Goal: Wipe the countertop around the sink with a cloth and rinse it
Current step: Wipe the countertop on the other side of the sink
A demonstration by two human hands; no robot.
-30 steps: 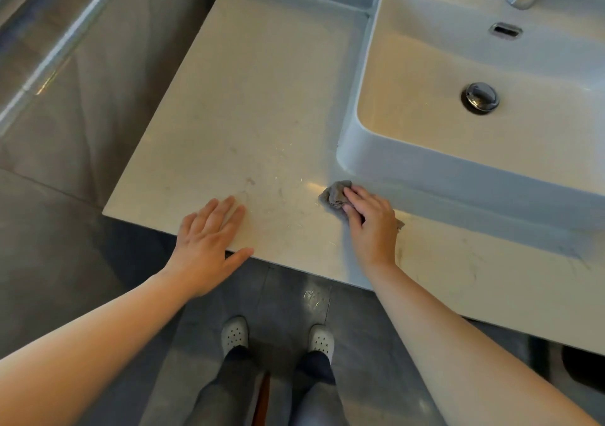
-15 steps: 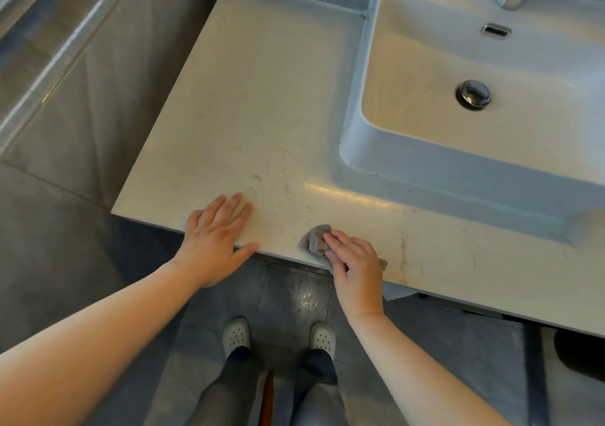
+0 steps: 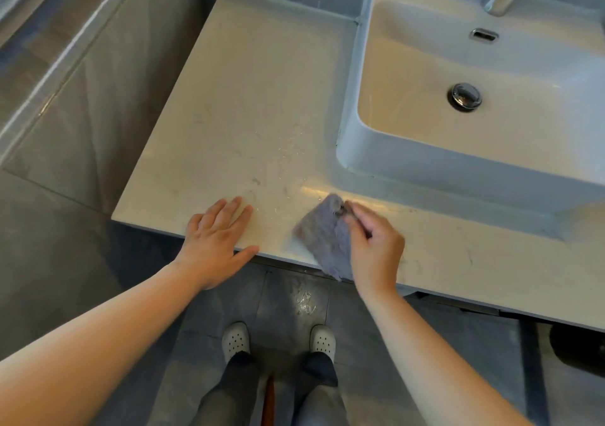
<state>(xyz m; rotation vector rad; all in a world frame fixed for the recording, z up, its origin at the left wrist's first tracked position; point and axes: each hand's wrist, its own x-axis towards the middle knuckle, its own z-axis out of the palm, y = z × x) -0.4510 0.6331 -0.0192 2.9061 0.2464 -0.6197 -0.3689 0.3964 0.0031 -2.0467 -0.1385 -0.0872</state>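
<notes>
Mostly, cloth (image 3: 322,239) leftward of right grip (image 3: 376,245)

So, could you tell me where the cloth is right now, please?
In the head view, the grey cloth lies at the front edge of the countertop, held by the right hand, just in front of the near-left corner of the sink.

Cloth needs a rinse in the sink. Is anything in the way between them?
Nothing visible blocks it. The right hand holds the cloth on the countertop just in front of the sink. Only the sink's raised front wall lies between, so the cloth would probably need lifting over it.
</notes>
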